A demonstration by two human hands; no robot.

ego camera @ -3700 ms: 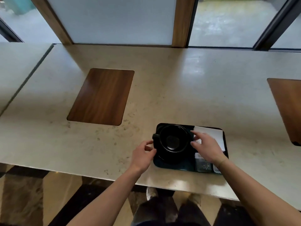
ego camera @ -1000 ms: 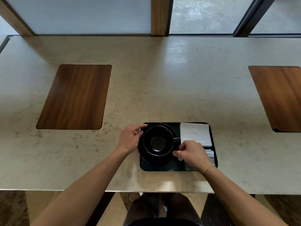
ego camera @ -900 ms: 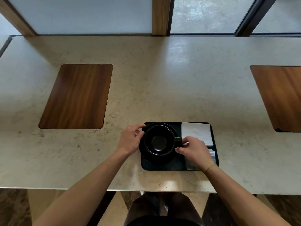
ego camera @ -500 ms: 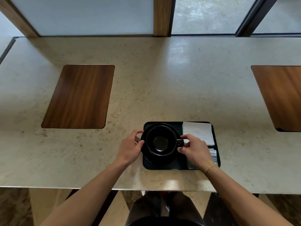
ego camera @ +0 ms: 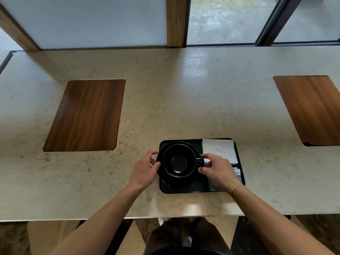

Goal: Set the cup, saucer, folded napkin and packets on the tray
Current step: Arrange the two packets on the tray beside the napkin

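Nearest to us, our two forearms reach over the desk [ego camera: 184, 100] edge toward the tray [ego camera: 184, 189], which lies close to the near edge. Our left hand [ego camera: 145, 170] has its thumb and fingers curled onto the left rim of the saucer [ego camera: 176, 182], touching it. Our right hand [ego camera: 219, 170] pinches the cup's handle between thumb and forefinger. The cup [ego camera: 179, 161] stands upright and empty on the saucer, in the left half of the tray. Under our right wrist the packets [ego camera: 237, 173] lie in the tray's near right corner, partly hidden, so we cannot count them. Beyond them the folded napkin [ego camera: 219, 149] lies flat in the far right corner.

All four things already appear to sit on the tray, so we judge the task nearly done: the step in hand looks like a last squaring of cup and saucer, with the handle pointing right. The next move calls for only a small turn or nudge, keeping the cup centred on the saucer, then letting go with both hands without dragging the napkin or packets.

Farther off, two wooden inlays [ego camera: 86, 115] are set into the desk left and right, well apart from the tray, and windows stand behind.
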